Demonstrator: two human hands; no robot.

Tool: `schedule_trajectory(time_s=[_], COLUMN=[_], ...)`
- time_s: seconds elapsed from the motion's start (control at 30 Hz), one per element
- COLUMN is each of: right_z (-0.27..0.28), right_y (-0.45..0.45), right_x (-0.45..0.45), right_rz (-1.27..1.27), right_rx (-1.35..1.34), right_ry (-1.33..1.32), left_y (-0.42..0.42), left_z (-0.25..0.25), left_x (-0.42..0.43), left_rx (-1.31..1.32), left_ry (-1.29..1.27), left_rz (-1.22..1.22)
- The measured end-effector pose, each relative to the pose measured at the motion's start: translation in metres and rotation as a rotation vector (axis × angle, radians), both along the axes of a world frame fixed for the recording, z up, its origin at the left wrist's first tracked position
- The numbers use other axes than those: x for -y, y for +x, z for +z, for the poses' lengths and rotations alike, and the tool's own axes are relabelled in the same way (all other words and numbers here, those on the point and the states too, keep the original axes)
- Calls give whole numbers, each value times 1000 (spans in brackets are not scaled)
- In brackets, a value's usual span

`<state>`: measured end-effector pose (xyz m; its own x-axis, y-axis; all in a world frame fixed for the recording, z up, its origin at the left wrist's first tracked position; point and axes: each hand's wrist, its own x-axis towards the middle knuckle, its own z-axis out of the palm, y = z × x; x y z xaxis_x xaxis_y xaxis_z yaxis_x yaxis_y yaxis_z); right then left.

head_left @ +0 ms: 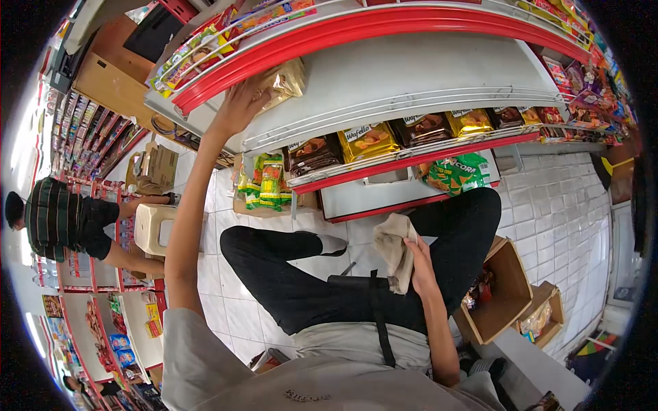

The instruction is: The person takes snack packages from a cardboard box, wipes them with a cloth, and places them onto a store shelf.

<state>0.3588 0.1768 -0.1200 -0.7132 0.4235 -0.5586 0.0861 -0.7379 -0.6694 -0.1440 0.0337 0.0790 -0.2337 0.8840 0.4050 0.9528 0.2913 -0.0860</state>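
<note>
My left hand [241, 108] reaches to the left end of a white shelf [411, 68] with a red edge. Its fingers lie against a shiny gold packet [284, 83]; whether they grip it is hard to tell. Near my right thigh, my right hand [421, 264] is closed on a beige cloth [394, 248], which hangs crumpled from it. On the shelf below stand Wafello packs, some brown [312, 156] and some gold [368, 142], behind a wire rail.
Yellow-green packets [267, 181] and a green corn snack bag [458, 174] sit low down. Cardboard boxes [504, 301] stand at my right. A person [68, 219] is at the far left, near a cream stool [154, 227].
</note>
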Motion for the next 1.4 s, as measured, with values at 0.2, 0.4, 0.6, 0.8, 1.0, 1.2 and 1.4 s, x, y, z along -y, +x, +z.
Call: schedule_trajectory(time_s=[0.2,0.4,0.6,0.8,1.0,1.2,1.4], right_z=[-10,-9,-7,-5,-3,58,40], right_y=[3,3,-1,2,31,85,158], right_x=[1,0,0,-2,-13,-29,-70], right_rz=[-24,-44,-28,-35,-129,-325,-341], right_rx=[-1,-39,-35,-67,-413,-634,-262], right_ry=[3,6,24,21,-528,-296,596], left_y=[12,39,45,61,169,320,463], left_z=[12,31,31,34,56,-89,-139], left_x=[-6,1,2,5,13,-62,-106], left_rx=[65,50,21,130,468,1078,2132], left_ry=[31,-73,20,106,328,368,-168], left_rz=[29,18,-41,-5,266,-151,257])
